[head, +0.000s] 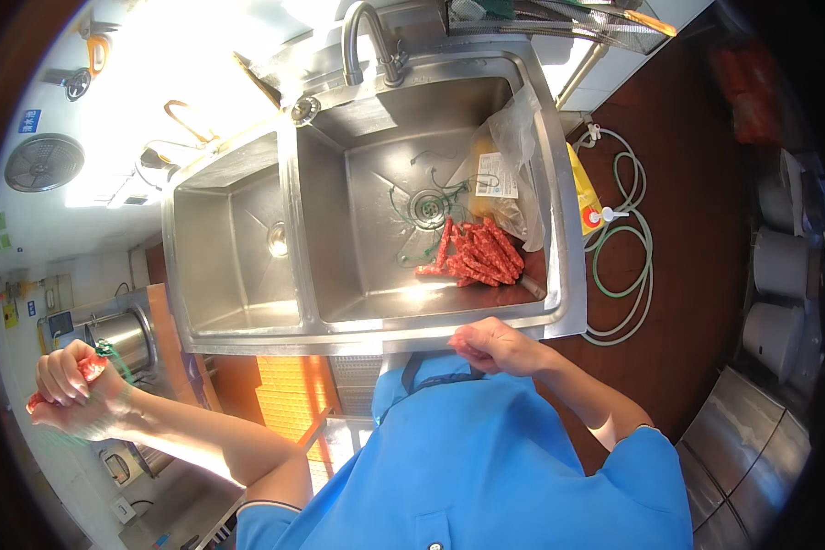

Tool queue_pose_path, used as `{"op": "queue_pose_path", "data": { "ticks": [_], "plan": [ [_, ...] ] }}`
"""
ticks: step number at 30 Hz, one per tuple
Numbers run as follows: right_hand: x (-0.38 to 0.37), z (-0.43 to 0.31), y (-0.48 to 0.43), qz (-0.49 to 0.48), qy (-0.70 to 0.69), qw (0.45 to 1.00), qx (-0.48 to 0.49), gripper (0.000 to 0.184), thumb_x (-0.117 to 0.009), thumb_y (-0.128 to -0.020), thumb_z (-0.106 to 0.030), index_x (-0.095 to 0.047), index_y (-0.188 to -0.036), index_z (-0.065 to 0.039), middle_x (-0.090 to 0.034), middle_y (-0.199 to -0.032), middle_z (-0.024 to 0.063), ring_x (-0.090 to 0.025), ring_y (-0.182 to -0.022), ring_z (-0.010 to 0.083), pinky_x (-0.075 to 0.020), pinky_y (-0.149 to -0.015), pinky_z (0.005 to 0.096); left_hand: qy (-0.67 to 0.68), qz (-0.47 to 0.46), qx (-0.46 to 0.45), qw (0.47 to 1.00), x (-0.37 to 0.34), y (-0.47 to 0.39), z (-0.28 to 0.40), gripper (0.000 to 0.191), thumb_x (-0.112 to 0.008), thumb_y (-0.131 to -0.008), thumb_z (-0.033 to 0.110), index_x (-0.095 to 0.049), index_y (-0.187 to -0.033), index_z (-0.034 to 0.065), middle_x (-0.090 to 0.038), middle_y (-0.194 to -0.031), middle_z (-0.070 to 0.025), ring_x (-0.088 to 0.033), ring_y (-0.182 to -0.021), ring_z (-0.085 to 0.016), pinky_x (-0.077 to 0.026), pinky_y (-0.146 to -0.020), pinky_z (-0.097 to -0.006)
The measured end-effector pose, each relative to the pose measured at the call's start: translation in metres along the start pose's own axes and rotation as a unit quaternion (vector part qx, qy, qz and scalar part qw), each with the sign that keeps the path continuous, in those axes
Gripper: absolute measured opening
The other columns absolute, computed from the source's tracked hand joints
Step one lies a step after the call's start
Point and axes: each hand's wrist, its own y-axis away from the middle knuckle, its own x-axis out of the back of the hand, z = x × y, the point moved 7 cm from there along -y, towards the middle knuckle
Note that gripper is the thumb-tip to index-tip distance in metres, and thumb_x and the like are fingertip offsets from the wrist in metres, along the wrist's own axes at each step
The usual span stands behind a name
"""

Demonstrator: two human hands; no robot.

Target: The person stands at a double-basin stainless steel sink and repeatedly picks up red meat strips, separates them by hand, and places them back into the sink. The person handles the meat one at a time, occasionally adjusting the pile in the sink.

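My left hand (75,392) is raised at the far left, away from the sink, with its fingers wrapped around a red sausage (93,367). Green string (107,348) is tied at the sausage's upper end and trails down, blurred. My right hand (498,347) is curled just before the sink's front rim; no object shows in it. A pile of red, fat-flecked sausages (482,254) lies in the front right of the larger steel basin (385,185). Loose green strings (447,184) are strewn around its drain (429,208). Behind the pile, a clear plastic bag (515,137) bears a printed label.
A smaller basin (240,206) adjoins on the left. The faucet (353,41) curves over the back rim, near a strainer (306,110). A wire mesh rack (550,20) hangs at the back right. Right of the sink, a coiled hose (650,254) lies beside a yellow container (581,185).
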Motion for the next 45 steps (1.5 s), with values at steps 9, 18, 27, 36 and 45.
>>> {"op": "queue_pose_path", "data": {
  "ticks": [9, 18, 27, 36, 45],
  "plan": [
    [0.004, -0.062, -0.013, 0.155, 0.175, 0.918, 0.321, 0.03, -0.067, -0.095, -0.03, -0.059, -0.103, -0.003, -0.05, -0.074, -0.0038, -0.044, -0.062, 0.0034, -0.0355, -0.055, 0.0196, 0.053, 0.124, 0.307, 0.942, 0.052, 0.124, -0.145, 0.037, -0.041, -0.107, 0.029, -0.045, -0.076, 0.0097, -0.032, -0.058, 0.0016, -0.028, -0.044, -0.009, -0.029, -0.04, -0.0243],
    [-0.025, -0.089, -0.012, 0.223, 0.287, 0.847, 0.387, 0.044, -0.082, -0.077, -0.01, -0.063, -0.117, -0.002, -0.058, -0.073, 0.0011, -0.054, -0.062, 0.0103, -0.0465, -0.061, 0.0259, 0.016, 0.219, 0.36, 0.907, 0.034, 0.175, -0.178, 0.03, -0.05, -0.099, 0.02, -0.043, -0.072, 0.011, -0.034, -0.058, 0.0019, -0.029, -0.044, -0.009, -0.029, -0.04, -0.0239],
    [-0.033, -0.098, -0.025, 0.198, 0.413, 0.788, 0.412, 0.02, -0.074, -0.081, -0.012, -0.069, -0.1, -0.007, -0.067, -0.08, 0.0099, -0.065, -0.069, 0.0287, -0.0513, -0.06, 0.0356, 0.032, 0.292, 0.433, 0.852, 0.048, 0.187, -0.188, 0.032, -0.051, -0.099, 0.021, -0.041, -0.069, 0.0127, -0.033, -0.057, 0.0022, -0.029, -0.044, -0.009, -0.029, -0.04, -0.025],
    [0.002, -0.083, -0.045, 0.128, 0.145, 0.917, 0.349, 0.01, -0.068, -0.091, -0.012, -0.066, -0.094, -0.002, -0.064, -0.073, 0.0036, -0.059, -0.063, 0.0103, -0.0458, -0.057, 0.0246, 0.229, 0.369, 0.471, 0.768, 0.058, 0.199, -0.201, 0.033, -0.052, -0.1, 0.019, -0.04, -0.07, 0.0111, -0.031, -0.056, 0.0018, -0.028, -0.044, -0.01, -0.029, -0.042, -0.0254],
    [0.061, -0.08, -0.046, 0.336, 0.083, 0.896, 0.278, 0.017, -0.068, -0.092, -0.011, -0.067, -0.105, 0.0, -0.063, -0.076, -0.0002, -0.058, -0.066, 0.0067, -0.0486, -0.061, 0.0214, 0.2, 0.344, 0.408, 0.821, 0.073, 0.164, -0.185, 0.033, -0.052, -0.1, 0.019, -0.04, -0.07, 0.0092, -0.033, -0.056, 0.0013, -0.03, -0.044, -0.01, -0.031, -0.041, -0.0248]
  ]
}}
